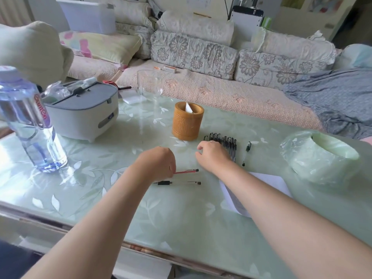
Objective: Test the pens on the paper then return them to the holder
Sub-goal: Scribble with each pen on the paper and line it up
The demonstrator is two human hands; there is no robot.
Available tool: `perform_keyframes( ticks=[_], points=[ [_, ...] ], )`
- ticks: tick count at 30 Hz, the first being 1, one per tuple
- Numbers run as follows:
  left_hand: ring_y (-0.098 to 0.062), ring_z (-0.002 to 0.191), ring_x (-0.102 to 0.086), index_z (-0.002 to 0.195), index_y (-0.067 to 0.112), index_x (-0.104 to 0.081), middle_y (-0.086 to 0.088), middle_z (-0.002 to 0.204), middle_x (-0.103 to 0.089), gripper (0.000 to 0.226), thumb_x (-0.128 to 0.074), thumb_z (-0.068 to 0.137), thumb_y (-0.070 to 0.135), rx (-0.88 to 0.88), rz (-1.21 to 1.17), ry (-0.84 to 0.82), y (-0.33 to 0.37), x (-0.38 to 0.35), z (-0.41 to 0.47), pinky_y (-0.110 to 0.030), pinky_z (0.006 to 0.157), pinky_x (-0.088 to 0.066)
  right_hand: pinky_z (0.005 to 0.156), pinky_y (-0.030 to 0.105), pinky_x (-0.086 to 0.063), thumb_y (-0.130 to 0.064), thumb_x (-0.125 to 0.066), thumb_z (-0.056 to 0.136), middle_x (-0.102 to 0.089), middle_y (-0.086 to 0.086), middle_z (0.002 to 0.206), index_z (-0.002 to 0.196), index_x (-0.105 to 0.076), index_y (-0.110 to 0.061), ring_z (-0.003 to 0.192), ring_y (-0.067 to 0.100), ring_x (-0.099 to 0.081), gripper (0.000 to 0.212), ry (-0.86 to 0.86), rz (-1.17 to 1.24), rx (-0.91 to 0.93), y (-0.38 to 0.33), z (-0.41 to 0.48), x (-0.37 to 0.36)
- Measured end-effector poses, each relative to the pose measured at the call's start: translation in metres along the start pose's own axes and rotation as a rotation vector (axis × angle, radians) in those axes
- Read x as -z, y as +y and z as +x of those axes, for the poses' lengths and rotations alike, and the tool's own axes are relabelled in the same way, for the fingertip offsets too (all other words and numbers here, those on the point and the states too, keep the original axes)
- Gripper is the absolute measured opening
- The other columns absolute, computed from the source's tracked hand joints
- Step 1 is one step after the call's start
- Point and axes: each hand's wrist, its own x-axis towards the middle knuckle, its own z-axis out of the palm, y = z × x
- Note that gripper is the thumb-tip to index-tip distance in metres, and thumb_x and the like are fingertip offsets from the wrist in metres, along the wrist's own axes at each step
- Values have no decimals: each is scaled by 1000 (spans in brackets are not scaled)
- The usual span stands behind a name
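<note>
My left hand (159,162) grips one end of a red pen (186,171) that lies flat on the table. A clear pen with a black cap (177,183) lies just nearer, parallel to it. My right hand (213,156) rests with curled fingers over the left part of a row of several black pens (227,142); I cannot see whether it holds one. A single black pen (246,153) lies apart to the right. The brown cylindrical holder (187,123) stands behind the row. White paper (267,182) lies under my right forearm.
A water bottle (30,121) stands at the left, a grey and white appliance (84,111) behind it. A tall clear glass (150,85) stands at the table's far edge. A roll of clear plastic (320,156) sits at the right. A sofa runs along the far side.
</note>
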Motion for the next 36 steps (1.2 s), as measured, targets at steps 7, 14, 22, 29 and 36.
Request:
perform_keyframes(
  ticks=[7, 14, 22, 29, 36],
  points=[
    [-18, 94, -60, 97, 36, -67, 10, 98, -65, 23, -50, 89, 23, -49, 56, 87, 16, -5, 7, -28, 69, -44, 75, 32, -43, -17, -43, 92, -54, 1, 114, 120, -61, -24, 101, 26, -56, 34, 35, 52, 98, 19, -33, 13],
    [-16, 95, -56, 102, 31, -66, 9, 99, -64, 15, -55, 93, 27, -173, -94, 185, 60, -11, 10, -34, 76, -50, 96, 37, -42, -6, -47, 83, -59, 2, 115, 120, -65, -22, 109, 24, -50, 44, 92, 74, 223, 48, -72, 37],
    [-9, 82, -59, 95, 28, -71, 14, 88, -64, 9, -66, 88, 25, -306, -295, 127, 105, -26, 10, -34, 78, -53, 80, 40, -46, -22, -44, 97, -60, 3, 96, 107, -65, -19, 92, 27, -57, 24, -2, 89, 192, 78, -97, 44],
    [-15, 89, -58, 112, 27, -63, 10, 96, -60, 24, -65, 88, 26, -200, -223, -32, 114, -27, 1, -28, 78, -47, 80, 30, -42, -22, -47, 98, -63, -3, 105, 110, -68, -24, 99, 19, -57, 24, -26, 173, 93, 101, -120, 58],
    [-10, 75, -59, 95, 34, -71, 14, 84, -67, 14, -62, 90, 25, -164, -279, -37, 127, -20, -13, -25, 65, -46, 89, 27, -43, -21, -47, 96, -66, -6, 115, 111, -67, -25, 107, 16, -58, 26, 19, 210, 21, 120, -151, 67]
  ],
)
